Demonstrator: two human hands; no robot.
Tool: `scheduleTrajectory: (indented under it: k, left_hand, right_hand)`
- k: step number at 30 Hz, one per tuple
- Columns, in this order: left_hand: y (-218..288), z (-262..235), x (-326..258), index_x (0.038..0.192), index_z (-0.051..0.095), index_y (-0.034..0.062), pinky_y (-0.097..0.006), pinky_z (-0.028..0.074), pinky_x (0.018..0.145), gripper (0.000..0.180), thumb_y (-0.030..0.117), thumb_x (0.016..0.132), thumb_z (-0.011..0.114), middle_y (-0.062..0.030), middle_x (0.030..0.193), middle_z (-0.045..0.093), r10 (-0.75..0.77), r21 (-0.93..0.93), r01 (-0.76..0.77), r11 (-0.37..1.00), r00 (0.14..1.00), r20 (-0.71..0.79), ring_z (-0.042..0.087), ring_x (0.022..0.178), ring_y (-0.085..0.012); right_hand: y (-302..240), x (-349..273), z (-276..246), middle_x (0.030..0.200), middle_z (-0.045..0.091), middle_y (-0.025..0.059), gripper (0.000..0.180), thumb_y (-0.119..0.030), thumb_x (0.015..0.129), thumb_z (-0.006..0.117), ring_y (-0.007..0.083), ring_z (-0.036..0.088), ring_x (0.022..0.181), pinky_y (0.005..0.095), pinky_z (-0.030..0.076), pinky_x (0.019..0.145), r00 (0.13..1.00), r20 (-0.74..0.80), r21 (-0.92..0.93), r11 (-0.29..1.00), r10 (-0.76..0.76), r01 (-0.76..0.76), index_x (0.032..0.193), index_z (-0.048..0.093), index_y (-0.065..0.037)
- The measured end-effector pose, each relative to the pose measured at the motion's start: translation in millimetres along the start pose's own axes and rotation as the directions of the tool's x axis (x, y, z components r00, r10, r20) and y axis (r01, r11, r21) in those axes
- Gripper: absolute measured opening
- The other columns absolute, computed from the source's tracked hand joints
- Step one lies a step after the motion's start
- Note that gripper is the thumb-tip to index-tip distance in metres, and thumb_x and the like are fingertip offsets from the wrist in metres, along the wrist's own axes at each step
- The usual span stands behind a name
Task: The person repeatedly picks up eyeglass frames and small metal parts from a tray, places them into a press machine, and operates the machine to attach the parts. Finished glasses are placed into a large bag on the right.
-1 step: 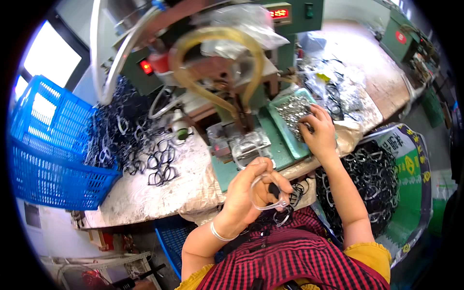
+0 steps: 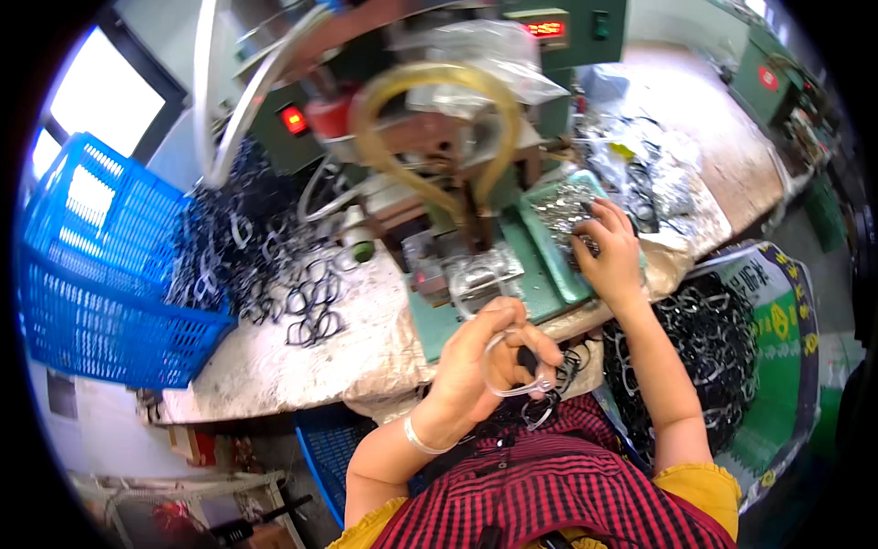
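Blue plastic basket (image 2: 87, 284) standing at the bench's left end; heap of dark frames (image 2: 265, 265) lying beside it; yellow hose (image 2: 430, 87) looping over the green machine (image 2: 549, 37); red lamp (image 2: 293, 119) glowing; printed sack (image 2: 777, 348) sitting at right.

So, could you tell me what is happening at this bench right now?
A person sits at a cluttered workbench in front of a small machine. The left hand holds a clear eyeglass frame up near the lap. The right hand reaches into a green tray of small shiny metal parts. Dark eyeglass frames lie heaped on the bench beside a blue plastic basket, and more fill a bag at the person's right.
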State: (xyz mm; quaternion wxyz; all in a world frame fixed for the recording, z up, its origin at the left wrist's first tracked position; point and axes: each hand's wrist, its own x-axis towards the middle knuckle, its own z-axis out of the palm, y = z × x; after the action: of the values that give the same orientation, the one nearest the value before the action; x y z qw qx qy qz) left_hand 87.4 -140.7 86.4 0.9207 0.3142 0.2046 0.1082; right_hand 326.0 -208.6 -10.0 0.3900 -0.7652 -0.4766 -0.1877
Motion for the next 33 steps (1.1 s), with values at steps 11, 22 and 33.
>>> scheduleTrajectory:
  k: [11,22,33]
  left_hand:
    - [19.9,-84.8,-86.8,0.100,0.066,0.0033,-0.038,0.051,0.090,0.014,0.011,0.088,0.068,-0.0140,0.104,0.071,0.721,0.987,-0.157,0.018,0.686,0.096,0.066,0.099,-0.0285]
    - [153.0,-357.1,-95.4,0.105,0.069,0.0091,-0.045,0.047,0.080,0.036,-0.005,0.073,0.064,-0.0123,0.088,0.069,0.642,0.635,0.351,-0.688,0.703,0.307,0.060,0.087,-0.0342]
    - [103.0,-262.5,-47.5,0.124,0.052,0.0025,-0.025,0.043,0.060,0.028,0.005,0.096,0.054,-0.0016,0.085,0.056,0.870,0.714,-0.498,0.493,0.254,-0.423,0.052,0.071,-0.0097]
  right_hand:
    - [7.2,-9.3,-6.9,0.091,0.071,-0.0002,0.012,-0.006,0.090,0.072,0.0054,0.061,0.083,0.0207,0.048,0.077,0.840,0.098,0.684,0.577,0.534,-0.447,0.100,0.074,0.001]
    - [-5.8,-5.3,-11.1,0.093,0.074,0.0092,0.016,-0.005,0.082,0.071,0.0207,0.068,0.089,0.0308,0.051,0.084,0.914,0.101,0.487,0.781,0.393,-0.390,0.098,0.075,-0.004]
    - [5.7,-51.8,-58.1,0.092,0.071,0.0110,0.015,0.001,0.080,0.070,0.0266,0.067,0.091,0.0341,0.050,0.083,0.930,-0.126,0.277,0.912,0.346,-0.302,0.095,0.073,-0.003]
